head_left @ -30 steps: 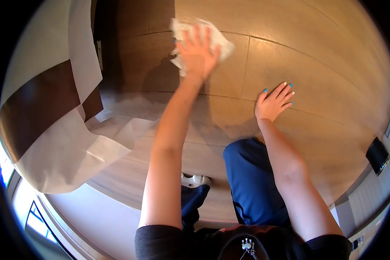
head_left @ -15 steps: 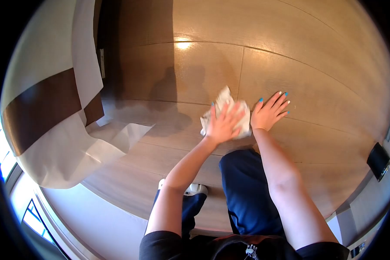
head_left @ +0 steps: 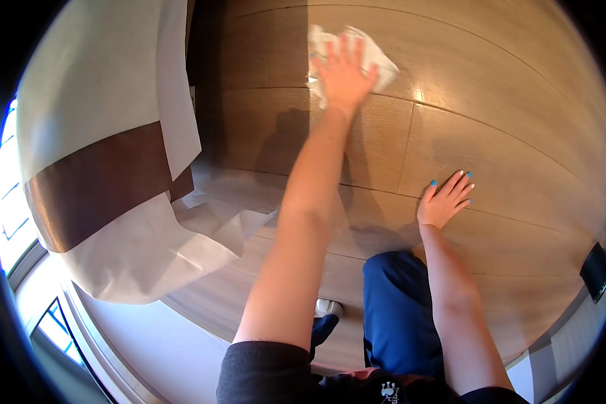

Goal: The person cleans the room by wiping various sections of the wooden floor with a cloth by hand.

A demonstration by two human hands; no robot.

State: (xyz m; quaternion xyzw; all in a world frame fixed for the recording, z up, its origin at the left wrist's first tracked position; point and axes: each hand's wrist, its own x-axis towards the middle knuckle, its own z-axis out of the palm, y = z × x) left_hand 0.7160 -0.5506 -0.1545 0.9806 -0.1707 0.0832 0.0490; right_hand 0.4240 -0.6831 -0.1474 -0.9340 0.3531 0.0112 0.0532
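My left hand (head_left: 347, 77) is stretched far forward and lies flat, fingers spread, on top of a crumpled white cloth (head_left: 380, 63). The cloth is pressed against the wood-plank floor (head_left: 377, 145), and its edges stick out around the fingers and palm. Off to the right, nearer to my body, my right hand (head_left: 443, 204) rests palm down on bare boards with its fingers apart. It holds nothing. Blue and white nail polish shows on its fingertips.
At left, a pale cover with a brown band (head_left: 104, 185) drapes down onto the floor. A dark box-like object (head_left: 597, 272) stands by the right wall. My bent knee (head_left: 400, 296) and a white shoe (head_left: 328, 308) are close below.
My left hand has slid the cloth forward, away from my body. My right hand still rests on the floor. The camera view has shifted slightly.
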